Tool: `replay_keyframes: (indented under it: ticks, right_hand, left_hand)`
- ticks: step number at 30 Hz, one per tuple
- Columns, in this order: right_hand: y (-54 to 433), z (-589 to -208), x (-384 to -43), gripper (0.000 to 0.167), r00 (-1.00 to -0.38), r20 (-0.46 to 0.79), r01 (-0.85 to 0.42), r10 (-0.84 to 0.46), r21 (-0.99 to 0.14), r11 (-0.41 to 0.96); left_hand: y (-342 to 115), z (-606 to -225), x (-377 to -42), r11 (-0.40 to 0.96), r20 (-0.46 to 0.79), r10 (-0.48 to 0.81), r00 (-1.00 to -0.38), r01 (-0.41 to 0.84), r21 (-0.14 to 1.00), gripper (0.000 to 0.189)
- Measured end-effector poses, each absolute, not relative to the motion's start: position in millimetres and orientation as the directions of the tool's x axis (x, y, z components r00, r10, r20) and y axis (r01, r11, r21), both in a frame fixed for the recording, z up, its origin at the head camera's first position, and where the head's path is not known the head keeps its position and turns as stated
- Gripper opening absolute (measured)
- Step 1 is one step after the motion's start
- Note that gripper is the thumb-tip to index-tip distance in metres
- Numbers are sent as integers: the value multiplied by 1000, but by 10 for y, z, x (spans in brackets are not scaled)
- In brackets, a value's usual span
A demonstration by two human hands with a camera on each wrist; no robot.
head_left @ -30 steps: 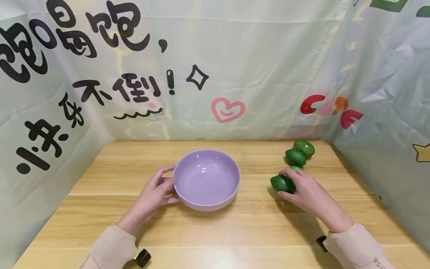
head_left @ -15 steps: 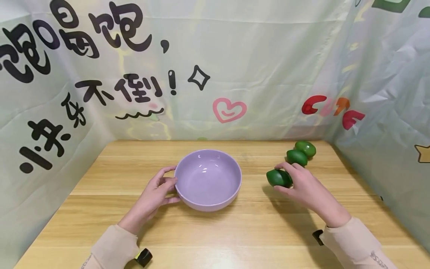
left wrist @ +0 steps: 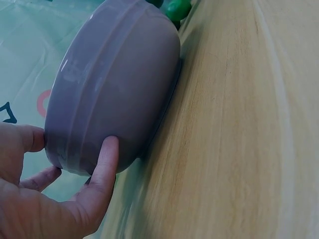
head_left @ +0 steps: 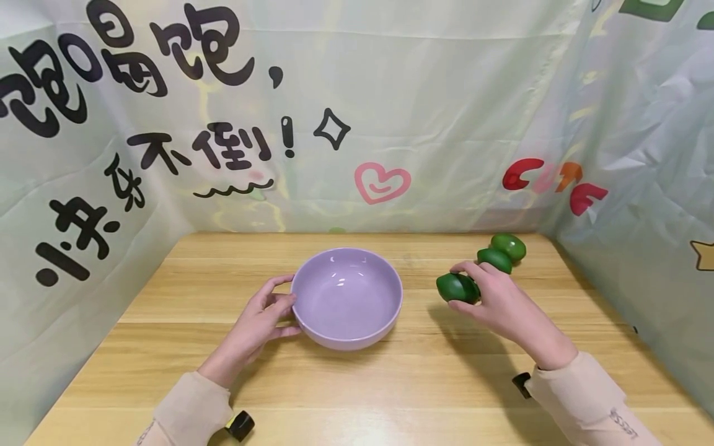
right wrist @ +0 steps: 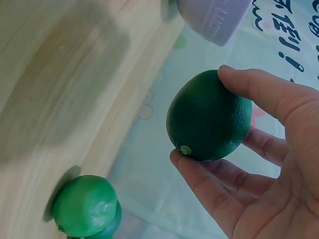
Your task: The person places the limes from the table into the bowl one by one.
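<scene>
Our right hand [head_left: 498,301] pinches 1 likely firm lime [head_left: 453,287], best held mid-body; our spread left hand [head_left: 261,313] grips the bowl [head_left: 347,341] mid-frame.

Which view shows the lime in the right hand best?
Right wrist: the lime appears large, with its stem nub visible and the right hand covering little. Head shows it smaller, partly hidden by fingers. Left wrist shows only green shapes beyond the purple bowl; can't tell if it's among them.
</scene>
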State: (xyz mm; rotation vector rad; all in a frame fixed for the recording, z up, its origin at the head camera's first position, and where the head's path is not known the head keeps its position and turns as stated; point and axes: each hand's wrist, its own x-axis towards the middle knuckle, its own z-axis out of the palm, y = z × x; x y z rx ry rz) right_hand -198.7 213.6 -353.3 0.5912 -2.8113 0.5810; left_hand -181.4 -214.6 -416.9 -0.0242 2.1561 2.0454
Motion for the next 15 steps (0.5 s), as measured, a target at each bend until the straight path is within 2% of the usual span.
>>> replay_keyframes:
  ticks: [15]
  right_hand:
    - [1938,-3405,-2016,51,-881,285,-459,-377,-326,826]
  left_hand:
    - [-2122,-4163,-1817,59,-140,84,-987,-136,989,52]
